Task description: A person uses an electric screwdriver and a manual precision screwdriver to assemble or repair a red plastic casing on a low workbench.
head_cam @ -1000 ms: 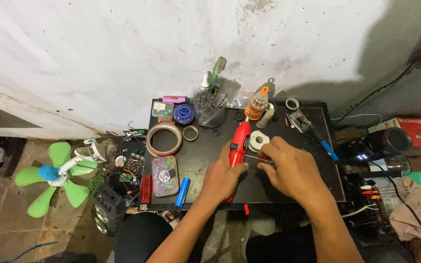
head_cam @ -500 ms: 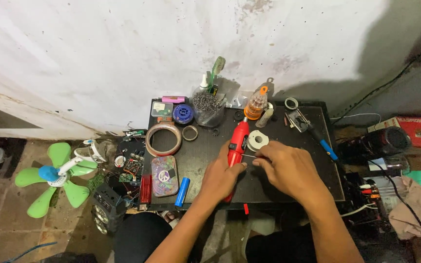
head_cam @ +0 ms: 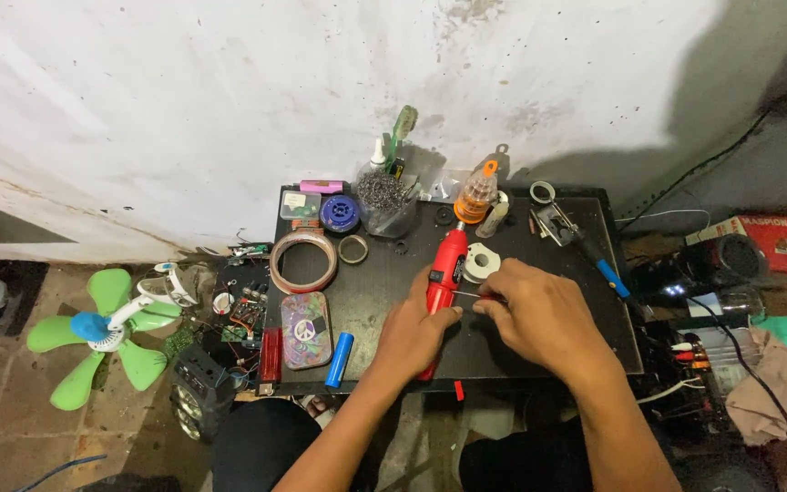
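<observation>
On a small black table (head_cam: 375, 282), my left hand (head_cam: 416, 333) grips the lower body of a red rotary tool (head_cam: 445, 264) that lies pointing away from me. My right hand (head_cam: 539, 314) is beside it on the right, fingers pinched on a thin wire or rod (head_cam: 466, 294) that reaches across to the red tool. A white solder spool (head_cam: 481, 262) sits just beyond my right fingers. What lies under my palms is hidden.
A tape roll (head_cam: 302, 261), patterned tin (head_cam: 305, 317), blue cylinder (head_cam: 340, 359), blue spool (head_cam: 340, 213), cup of screws (head_cam: 386, 200), orange bottle (head_cam: 476, 193) and blue-handled tool (head_cam: 585, 246) crowd the table. A green fan (head_cam: 102, 333) lies on the floor at left. Cables and boxes sit at right.
Both hands stay at the red tool with only slight finger shifts. Nothing on the table has moved.
</observation>
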